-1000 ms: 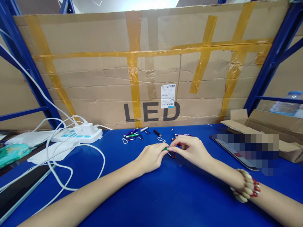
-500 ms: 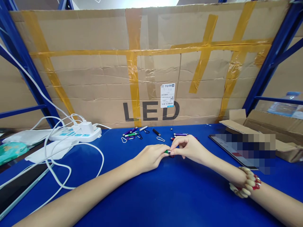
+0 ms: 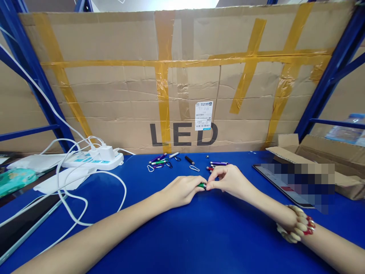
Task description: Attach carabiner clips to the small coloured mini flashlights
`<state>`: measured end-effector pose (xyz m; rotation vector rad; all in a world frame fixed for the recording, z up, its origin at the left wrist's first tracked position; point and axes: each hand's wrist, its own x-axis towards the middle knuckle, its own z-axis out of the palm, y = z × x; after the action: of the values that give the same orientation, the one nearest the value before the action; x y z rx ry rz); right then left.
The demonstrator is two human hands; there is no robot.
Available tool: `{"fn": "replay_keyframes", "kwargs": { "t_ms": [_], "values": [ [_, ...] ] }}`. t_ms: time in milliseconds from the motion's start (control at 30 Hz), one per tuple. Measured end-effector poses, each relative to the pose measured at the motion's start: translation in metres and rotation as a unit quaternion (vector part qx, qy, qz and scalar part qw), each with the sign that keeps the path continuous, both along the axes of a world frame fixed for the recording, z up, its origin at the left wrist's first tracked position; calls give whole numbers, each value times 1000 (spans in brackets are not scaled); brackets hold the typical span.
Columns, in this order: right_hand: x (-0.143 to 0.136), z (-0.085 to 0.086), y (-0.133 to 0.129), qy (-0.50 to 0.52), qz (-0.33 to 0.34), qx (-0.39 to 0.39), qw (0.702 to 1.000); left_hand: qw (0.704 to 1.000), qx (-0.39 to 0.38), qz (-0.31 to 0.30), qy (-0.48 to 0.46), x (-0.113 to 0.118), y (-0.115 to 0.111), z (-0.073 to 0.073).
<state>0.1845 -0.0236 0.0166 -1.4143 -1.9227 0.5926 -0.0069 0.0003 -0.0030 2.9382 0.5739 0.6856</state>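
My left hand [image 3: 182,191] is closed around a small green metal tube that looks like a keychain flashlight [image 3: 202,185]; most of its body is hidden by the fingers. With thumb and fingertips my right hand [image 3: 230,180] pinches the silvery right end of the same tube. Beyond the left hand lies a group of similar purple and green tubes [image 3: 158,163] with carabiner clips. A silver tube [image 3: 174,155] and a black tube [image 3: 189,160] with a pale carabiner [image 3: 194,168] are close by. Purple and red tubes [image 3: 219,163] lie partly behind the right hand.
A white power strip [image 3: 110,163] with looping white cables [image 3: 124,190] occupies the left side. At the right are a tablet-like device [image 3: 273,182], partly blurred out, and an open cardboard box [image 3: 313,152]. A large taped carton [image 3: 114,99] stands across the back of the blue table [image 3: 182,243].
The view has shifted slightly. Both hands stay together on the green flashlight, and the right fingertips have moved a little at its end, leaving slightly more green showing.
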Motion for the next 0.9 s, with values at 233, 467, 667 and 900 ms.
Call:
{"fn": "replay_keyframes", "kwargs": {
  "t_ms": [233,467,667,900],
  "values": [
    [3,-5,3,-7,18,-12,1000,1000,8,2,28,0,0,-2],
    [2,-6,3,0,21,-3,1000,1000,-11,1,16,-1,-1,-1],
    [1,-9,4,45,55,-18,997,999,-31,10,15,-1,-3,1],
    [1,-7,2,29,65,-22,997,999,-18,27,27,-1,-5,3]
  ]
}}
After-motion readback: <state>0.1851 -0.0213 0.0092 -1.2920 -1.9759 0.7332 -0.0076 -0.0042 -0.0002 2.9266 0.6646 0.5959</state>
